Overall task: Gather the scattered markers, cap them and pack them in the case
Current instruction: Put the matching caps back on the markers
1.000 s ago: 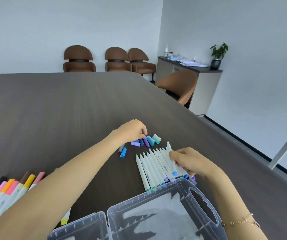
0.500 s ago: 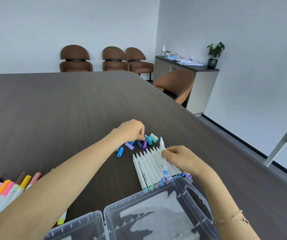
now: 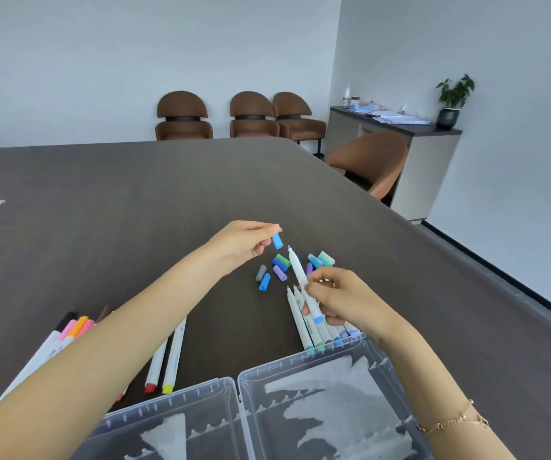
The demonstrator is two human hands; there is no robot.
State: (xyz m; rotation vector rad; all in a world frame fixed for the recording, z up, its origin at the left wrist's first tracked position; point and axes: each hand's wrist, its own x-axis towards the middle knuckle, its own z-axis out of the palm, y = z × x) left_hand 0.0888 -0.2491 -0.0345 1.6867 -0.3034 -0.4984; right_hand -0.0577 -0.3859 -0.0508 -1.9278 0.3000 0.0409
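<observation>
My left hand (image 3: 241, 242) pinches a light blue cap (image 3: 277, 241) above the table. My right hand (image 3: 337, 295) grips a white marker (image 3: 300, 277) with a blue tip that points up toward the cap, a short gap between them. Several loose caps (image 3: 280, 267) in blue, green, purple and grey lie under the two hands. A row of uncapped white markers (image 3: 304, 322) lies beneath my right hand, partly hidden by it. The clear plastic case (image 3: 244, 393) stands open at the near edge.
More markers with pink, orange and black caps (image 3: 71, 327) lie at the left, partly behind my left arm. Two markers with red and yellow ends (image 3: 164, 360) lie by the case. Brown chairs (image 3: 367, 164) stand along the table's far and right edges.
My left hand lifted a light blue cap off the pile. My right hand raised one white marker out of the row and turned its tip toward the cap.
</observation>
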